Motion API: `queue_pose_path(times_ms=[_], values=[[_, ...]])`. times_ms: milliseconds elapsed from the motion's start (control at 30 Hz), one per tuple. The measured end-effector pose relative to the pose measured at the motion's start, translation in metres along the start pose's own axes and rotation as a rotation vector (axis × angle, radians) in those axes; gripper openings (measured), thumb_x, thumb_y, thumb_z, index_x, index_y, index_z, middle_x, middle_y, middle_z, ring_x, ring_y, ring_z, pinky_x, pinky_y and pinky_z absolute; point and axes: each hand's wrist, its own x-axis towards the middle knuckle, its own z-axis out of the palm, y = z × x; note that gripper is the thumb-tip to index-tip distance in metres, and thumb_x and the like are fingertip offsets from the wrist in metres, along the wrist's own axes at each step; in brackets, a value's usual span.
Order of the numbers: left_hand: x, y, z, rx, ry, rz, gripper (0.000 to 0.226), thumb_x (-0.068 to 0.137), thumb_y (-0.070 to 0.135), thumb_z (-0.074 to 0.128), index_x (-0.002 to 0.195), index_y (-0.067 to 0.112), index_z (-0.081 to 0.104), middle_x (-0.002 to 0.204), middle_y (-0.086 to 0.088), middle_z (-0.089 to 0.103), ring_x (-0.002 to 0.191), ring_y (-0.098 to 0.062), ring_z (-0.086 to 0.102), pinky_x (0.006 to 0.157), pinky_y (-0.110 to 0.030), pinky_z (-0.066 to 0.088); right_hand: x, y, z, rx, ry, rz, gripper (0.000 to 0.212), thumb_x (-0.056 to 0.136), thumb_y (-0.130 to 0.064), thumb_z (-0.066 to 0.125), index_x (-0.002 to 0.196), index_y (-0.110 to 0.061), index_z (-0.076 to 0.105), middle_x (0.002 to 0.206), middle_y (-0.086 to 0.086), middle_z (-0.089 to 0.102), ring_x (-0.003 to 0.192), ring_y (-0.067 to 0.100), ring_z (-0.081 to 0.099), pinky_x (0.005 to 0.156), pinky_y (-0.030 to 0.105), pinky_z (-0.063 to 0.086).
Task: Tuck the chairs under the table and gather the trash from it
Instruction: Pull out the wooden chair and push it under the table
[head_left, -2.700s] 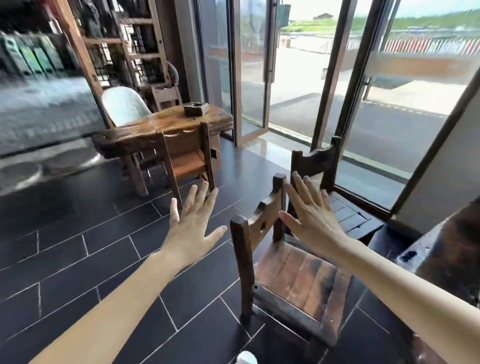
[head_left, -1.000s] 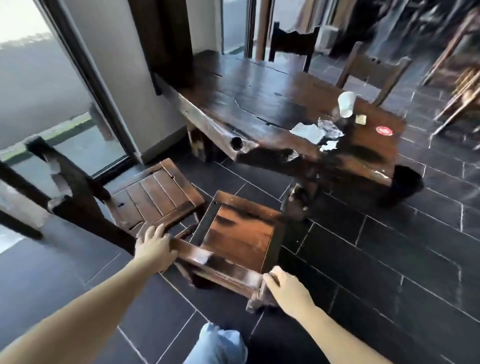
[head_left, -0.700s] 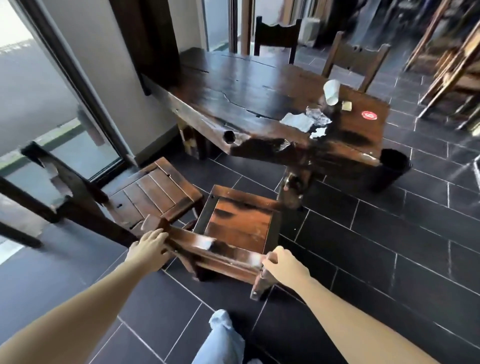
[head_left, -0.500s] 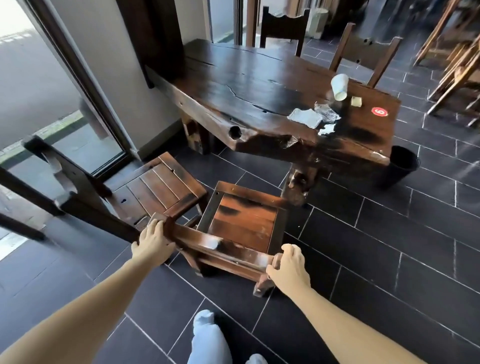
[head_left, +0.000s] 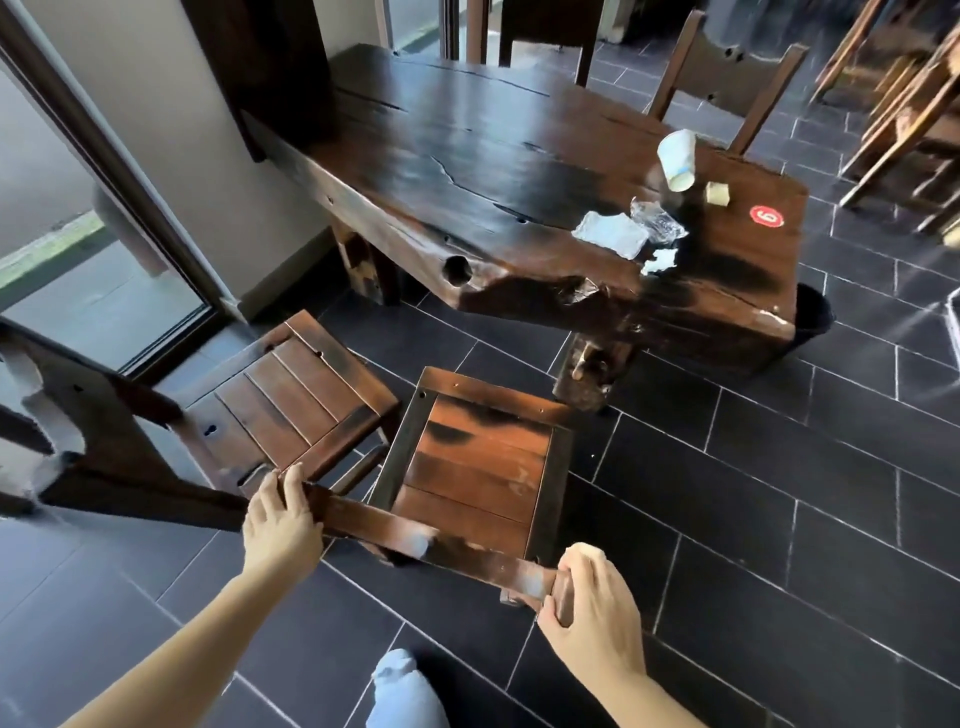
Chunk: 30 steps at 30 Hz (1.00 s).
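Near table's long edge, chair (head_left: 480, 457) standing on dark tiles, seat facing table (head_left: 519, 182), not yet tucked. Left hand (head_left: 280, 525) and right hand (head_left: 592, 618) both clamping opposite ends of backrest top rail, likely for steering it straight under. Second chair (head_left: 291, 400) sitting just beside, angled toward window. Trash lying on tabletop's far end: paper cup (head_left: 677, 158), napkin (head_left: 613, 234), crumpled wrapper (head_left: 655, 221). Black bin (head_left: 813, 317) waiting at table's corner.

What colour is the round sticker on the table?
Red with a white mark, on the round sticker near the table end; head view.
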Motion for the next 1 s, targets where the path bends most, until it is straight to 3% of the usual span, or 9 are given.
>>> queue_pose_path(times_ms=[167, 433, 500, 633, 733, 867, 1000], values=[[0.045, 0.016, -0.018, -0.009, -0.064, -0.005, 0.082, 0.079, 0.015, 0.065, 0.145, 0.02, 0.016, 0.152, -0.013, 0.01, 0.138, -0.039, 0.016, 0.113, -0.05, 0.024, 0.038, -0.011, 0.001, 0.007, 0.019, 0.016, 0.039, 0.061, -0.034, 0.072, 0.09, -0.023, 0.049, 0.093, -0.008, 0.054, 0.071, 0.012, 0.056, 0.061, 0.02, 0.053], [0.106, 0.063, -0.03, -0.016, -0.116, 0.082, 0.085, 0.079, 0.018, 0.068, 0.143, 0.018, 0.012, 0.151, -0.017, 0.006, 0.137, -0.041, 0.016, 0.112, -0.051, 0.026, 0.116, -0.005, -0.009, -0.151, -0.011, 0.193, 0.041, 0.063, -0.035, 0.079, 0.095, -0.021, 0.057, 0.103, -0.001, 0.058, 0.078, 0.016, 0.06, 0.057, 0.025, 0.055], [0.123, 0.076, -0.032, -0.02, -0.125, 0.097, 0.087, 0.078, 0.019, 0.068, 0.143, 0.018, 0.011, 0.152, -0.016, 0.005, 0.137, -0.04, 0.015, 0.112, -0.05, 0.026, 0.135, -0.003, -0.012, -0.207, -0.014, 0.229, 0.039, 0.067, -0.035, 0.076, 0.097, -0.02, 0.058, 0.109, 0.0, 0.056, 0.084, 0.018, 0.06, 0.062, 0.029, 0.056], [0.148, 0.097, -0.037, -0.017, -0.134, 0.117, 0.086, 0.078, 0.016, 0.066, 0.143, 0.015, 0.009, 0.152, -0.016, 0.004, 0.136, -0.039, 0.016, 0.111, -0.049, 0.028, 0.17, -0.004, -0.017, -0.242, -0.106, 0.36, 0.045, 0.081, -0.04, 0.064, 0.119, -0.023, 0.047, 0.137, 0.001, 0.04, 0.121, 0.022, 0.047, 0.091, 0.041, 0.051], [0.155, 0.099, -0.04, 0.028, -0.162, 0.127, 0.085, 0.081, 0.016, 0.064, 0.143, 0.013, 0.006, 0.152, -0.018, 0.002, 0.136, -0.038, 0.017, 0.11, -0.047, 0.028, 0.178, -0.007, -0.016, -0.235, -0.164, 0.431, 0.048, 0.085, -0.039, 0.06, 0.126, -0.024, 0.041, 0.144, 0.001, 0.031, 0.13, 0.022, 0.038, 0.099, 0.043, 0.046], [0.153, 0.096, -0.042, 0.057, -0.16, 0.181, 0.088, 0.08, 0.016, 0.066, 0.144, 0.01, 0.006, 0.151, -0.021, 0.004, 0.136, -0.039, 0.017, 0.11, -0.047, 0.028, 0.18, -0.008, -0.015, -0.221, -0.194, 0.468, 0.047, 0.086, -0.036, 0.059, 0.126, -0.024, 0.038, 0.145, 0.002, 0.026, 0.128, 0.022, 0.038, 0.094, 0.043, 0.049], [0.15, 0.096, -0.045, 0.073, -0.158, 0.196, 0.089, 0.077, 0.015, 0.068, 0.141, 0.012, 0.008, 0.15, -0.02, 0.006, 0.135, -0.038, 0.019, 0.108, -0.047, 0.03, 0.183, -0.012, -0.019, -0.183, -0.248, 0.523, 0.047, 0.087, -0.033, 0.06, 0.125, -0.023, 0.035, 0.138, 0.003, 0.028, 0.114, 0.023, 0.047, 0.084, 0.038, 0.053]])
